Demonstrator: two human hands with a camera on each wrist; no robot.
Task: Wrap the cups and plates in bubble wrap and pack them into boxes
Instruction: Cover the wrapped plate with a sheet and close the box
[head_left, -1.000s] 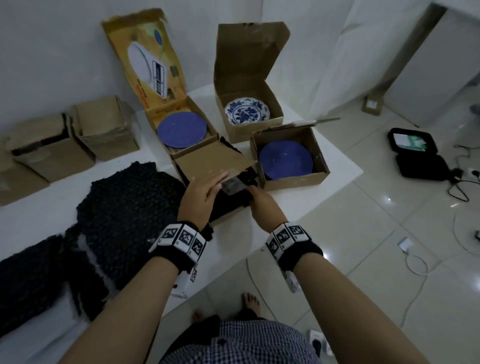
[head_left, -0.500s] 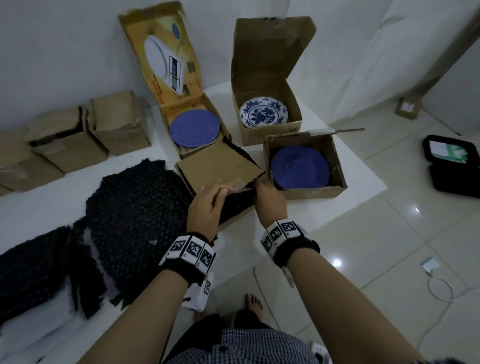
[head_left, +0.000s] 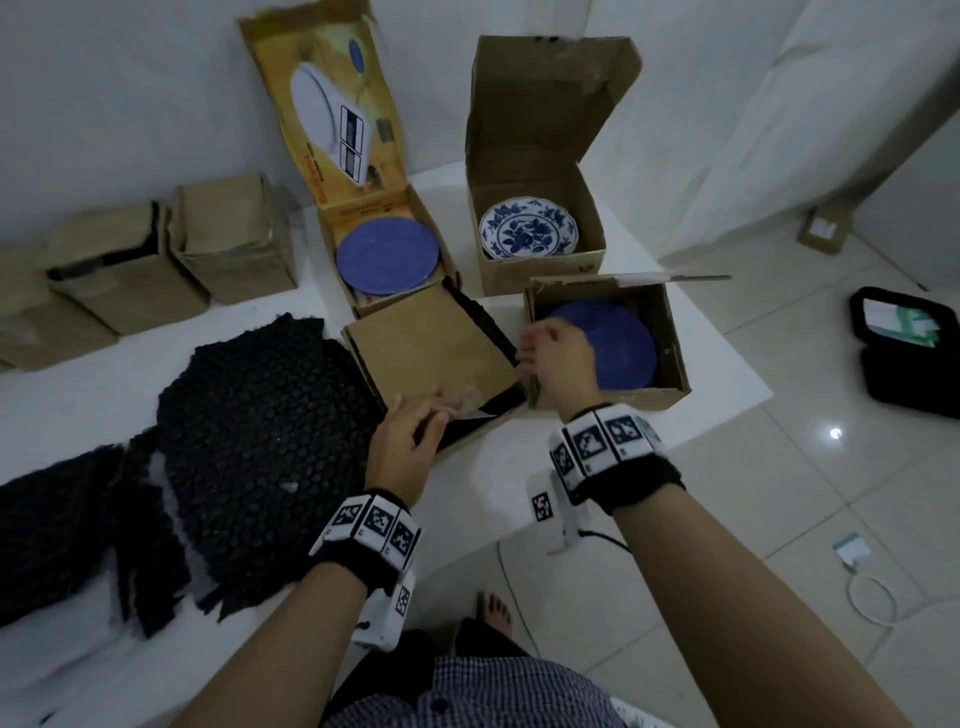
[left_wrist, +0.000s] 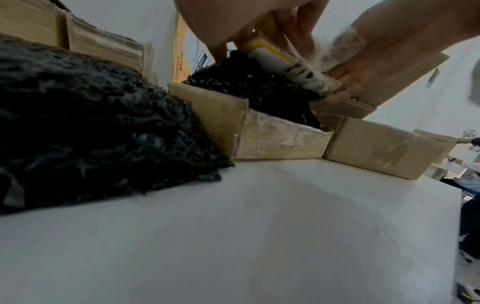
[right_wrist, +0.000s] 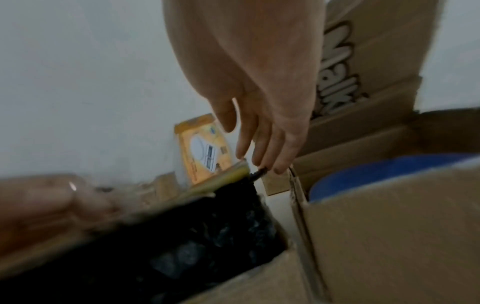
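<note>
On the white worktop (head_left: 597, 447), in the head view, we find four plate boxes. The yellow printed box (head_left: 384, 249) holds a plain blue plate (head_left: 387, 257), its lid standing against the wall. Just right of it, an open brown box (head_left: 540, 260) holds a blue-and-white patterned plate (head_left: 528, 227). Nearer the edge, a third open box (head_left: 608, 384) holds another blue plate (head_left: 618, 345). Between these sits the box being closed (head_left: 431, 358), its brown lid nearly down over black bubble wrap that shows along the right seam. The left hand (head_left: 405, 441) rests at the lid's near corner, fingers curled at the flap edge. The right hand (head_left: 558, 353) is at the lid's right edge, fingers extended; it is blurred. Loose black bubble wrap sheets (head_left: 249, 431) lie spread to the left, and three closed brown boxes (head_left: 156, 265) stand by the wall.

In the left wrist view, we see the left hand's fingers (left_wrist: 293, 26) and thumb gripping the lid's edge, whose printed underside (left_wrist: 291, 67) faces the camera above the wrapped contents (left_wrist: 259, 92). The loose wrap (left_wrist: 91, 127) lies just beside this box.

In the right wrist view, the right hand (right_wrist: 254, 98) hangs with fingers straight and close together, fingertips (right_wrist: 279, 167) touching the lid's far corner. It holds nothing. The neighbouring box (right_wrist: 389, 226) with its blue plate (right_wrist: 389, 172) stands just beside. The picture is blurred.
</note>
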